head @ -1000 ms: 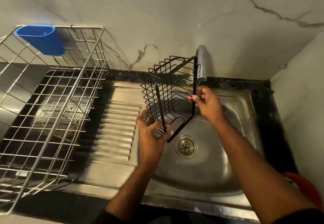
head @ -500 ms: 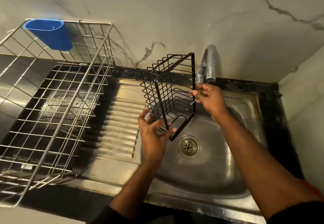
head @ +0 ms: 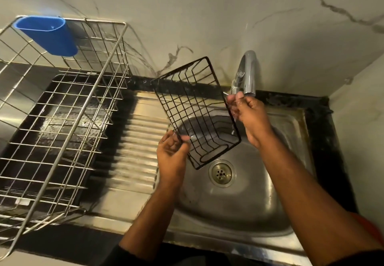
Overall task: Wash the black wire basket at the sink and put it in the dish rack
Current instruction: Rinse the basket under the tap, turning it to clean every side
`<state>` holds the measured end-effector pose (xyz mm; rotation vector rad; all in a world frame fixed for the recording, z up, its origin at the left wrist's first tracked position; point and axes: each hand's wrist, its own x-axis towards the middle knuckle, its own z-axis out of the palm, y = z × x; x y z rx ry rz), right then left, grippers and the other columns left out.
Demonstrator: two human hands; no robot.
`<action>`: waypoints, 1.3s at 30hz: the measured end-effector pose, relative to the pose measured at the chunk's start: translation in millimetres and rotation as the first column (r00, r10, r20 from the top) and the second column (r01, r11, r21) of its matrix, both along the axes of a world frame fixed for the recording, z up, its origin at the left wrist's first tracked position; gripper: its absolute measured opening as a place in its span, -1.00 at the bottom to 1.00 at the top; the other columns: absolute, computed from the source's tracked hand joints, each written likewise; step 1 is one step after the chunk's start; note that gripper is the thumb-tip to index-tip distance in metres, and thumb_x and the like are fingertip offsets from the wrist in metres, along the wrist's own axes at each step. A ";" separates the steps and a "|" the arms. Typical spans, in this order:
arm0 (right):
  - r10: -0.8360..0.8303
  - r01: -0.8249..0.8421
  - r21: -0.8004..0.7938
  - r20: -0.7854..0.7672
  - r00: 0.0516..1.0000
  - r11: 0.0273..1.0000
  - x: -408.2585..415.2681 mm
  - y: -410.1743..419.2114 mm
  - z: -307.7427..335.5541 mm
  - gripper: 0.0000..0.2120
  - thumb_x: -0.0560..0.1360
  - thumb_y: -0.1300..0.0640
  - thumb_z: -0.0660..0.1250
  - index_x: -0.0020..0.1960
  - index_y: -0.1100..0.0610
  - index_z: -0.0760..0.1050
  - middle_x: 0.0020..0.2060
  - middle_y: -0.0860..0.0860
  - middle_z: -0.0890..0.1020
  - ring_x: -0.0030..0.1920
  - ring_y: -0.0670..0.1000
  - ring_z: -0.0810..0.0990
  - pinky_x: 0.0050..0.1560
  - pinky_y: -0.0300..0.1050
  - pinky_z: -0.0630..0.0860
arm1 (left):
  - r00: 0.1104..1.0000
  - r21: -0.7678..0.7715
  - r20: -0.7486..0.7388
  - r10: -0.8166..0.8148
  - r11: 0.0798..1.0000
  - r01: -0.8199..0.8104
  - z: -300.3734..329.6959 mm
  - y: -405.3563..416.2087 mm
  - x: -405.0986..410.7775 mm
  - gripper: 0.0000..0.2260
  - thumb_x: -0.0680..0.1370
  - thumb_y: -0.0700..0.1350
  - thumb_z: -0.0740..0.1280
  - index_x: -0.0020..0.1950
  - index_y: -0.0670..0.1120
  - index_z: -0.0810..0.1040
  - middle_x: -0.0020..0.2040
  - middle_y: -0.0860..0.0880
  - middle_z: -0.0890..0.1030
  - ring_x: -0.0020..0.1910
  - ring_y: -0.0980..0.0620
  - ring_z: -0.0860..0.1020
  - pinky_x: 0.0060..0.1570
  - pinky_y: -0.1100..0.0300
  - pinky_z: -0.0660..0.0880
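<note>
Over the steel sink [head: 239,207], the left hand [head: 171,157] is raised at the bowl's left edge, its thumb and curled fingers pinching a lower wire of the black wire basket [head: 195,111]. The basket hangs tilted above the sink, just above the drain [head: 222,173]. The right hand [head: 248,114] reaches up beyond the drain, fingers curled around the basket's right rim, just below the tap [head: 246,72]. Left of the sink lie the ribbed drainboard [head: 135,147] and the dish rack [head: 62,107], holding a blue cup [head: 48,35]. Behind the sink rises a marble wall [head: 207,16].
</note>
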<state>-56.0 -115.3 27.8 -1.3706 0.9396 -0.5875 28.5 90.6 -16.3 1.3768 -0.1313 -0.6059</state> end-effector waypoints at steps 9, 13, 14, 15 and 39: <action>-0.226 -0.032 0.658 0.304 0.926 0.752 4.4 -8.3 24.2 -0.78 0.58 0.24 0.11 -0.20 0.12 0.44 -0.36 0.02 0.51 -0.41 -0.09 0.39 -0.46 -0.29 0.28 | 0.975 0.084 -0.205 0.087 0.994 -0.071 -12.3 4.6 0.0 -0.74 0.57 -0.32 0.25 -0.16 0.01 0.59 -0.22 -0.01 0.58 -0.22 0.01 0.48 -0.27 0.14 0.40; -0.274 0.010 0.708 0.261 0.926 0.706 3.9 -10.4 27.1 -0.78 0.57 0.25 0.11 -0.21 0.14 0.43 -0.33 0.02 0.47 -0.42 -0.08 0.39 -0.46 -0.27 0.27 | 0.979 0.142 -0.184 0.085 0.988 -0.059 -11.4 5.2 -4.4 -0.76 0.61 -0.25 0.25 -0.14 0.05 0.58 -0.28 0.05 0.51 -0.33 0.08 0.37 -0.39 0.16 0.31; -0.214 -0.007 0.673 0.245 0.946 0.739 2.1 -8.1 29.8 -0.76 0.60 0.21 0.11 -0.21 0.12 0.44 -0.33 0.02 0.48 -0.41 -0.09 0.41 -0.44 -0.28 0.29 | 0.982 0.146 -0.173 0.080 0.988 -0.055 -12.1 5.5 -5.1 -0.76 0.62 -0.23 0.25 -0.13 0.06 0.57 -0.27 0.06 0.51 -0.32 0.09 0.37 -0.38 0.17 0.32; -0.084 -0.059 0.603 0.207 0.975 0.795 -2.0 -5.6 32.8 -0.75 0.63 0.16 0.13 -0.19 0.12 0.46 -0.33 0.02 0.51 -0.39 -0.09 0.44 -0.41 -0.28 0.33 | 0.983 0.150 -0.166 0.076 0.987 -0.051 -12.0 5.6 -5.1 -0.77 0.63 -0.22 0.25 -0.12 0.06 0.57 -0.25 0.06 0.51 -0.30 0.09 0.38 -0.37 0.18 0.33; 0.157 -0.157 0.017 -0.183 0.970 0.987 -38.3 23.5 2.9 -0.50 0.50 -0.34 0.24 0.31 -0.09 0.51 0.19 -0.10 0.63 0.23 -0.06 0.57 0.27 -0.02 0.49 | 0.646 -0.091 -0.614 -0.453 0.854 0.512 -1.3 1.1 -16.5 -0.59 0.55 -0.27 0.29 0.34 -0.46 0.42 0.16 -0.38 0.64 0.07 -0.25 0.69 -0.03 -0.08 0.67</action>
